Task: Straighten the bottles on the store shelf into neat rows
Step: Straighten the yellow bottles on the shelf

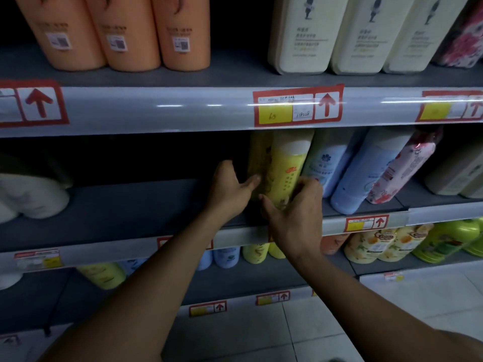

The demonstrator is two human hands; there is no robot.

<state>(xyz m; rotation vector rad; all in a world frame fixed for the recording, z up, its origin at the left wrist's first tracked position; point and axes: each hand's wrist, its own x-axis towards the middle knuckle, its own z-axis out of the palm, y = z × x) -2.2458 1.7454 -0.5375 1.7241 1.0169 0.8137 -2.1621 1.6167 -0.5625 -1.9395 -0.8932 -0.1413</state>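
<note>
- Two bare forearms reach up from the bottom edge toward the middle shelf (130, 205) of a dim store rack.
- The right hand (295, 218) is curled around the lower part of a yellow bottle (285, 176), thumb on its left side and fingers wrapped over its right side, so the hand is closed on it.
- The left hand (230, 189) is spread open, thumb up and fingers pressed flat against a second yellow bottle (257, 163) that stands just left of the first and touches it; it pushes rather than grips.
- Both yellow bottles stand near the front of the middle shelf, leaning a little to the right in this wide view.
- To their right on the same shelf come a pale bottle with a blue flower mark (324, 165), a light blue bottle (366, 173) and a pink floral bottle (402, 168), side by side.
- Left of the hands the shelf is bare and dark as far as some white bottles (31, 194) at the far left.
- The shelf below holds yellow, blue, orange and green bottles (441, 241).
- On the upper shelf stand three orange bottles (125, 32) close together, then a gap, then three cream bottles (360, 35).
- Red-framed price tags (298, 105) with arrows sit on the grey shelf edges.
</note>
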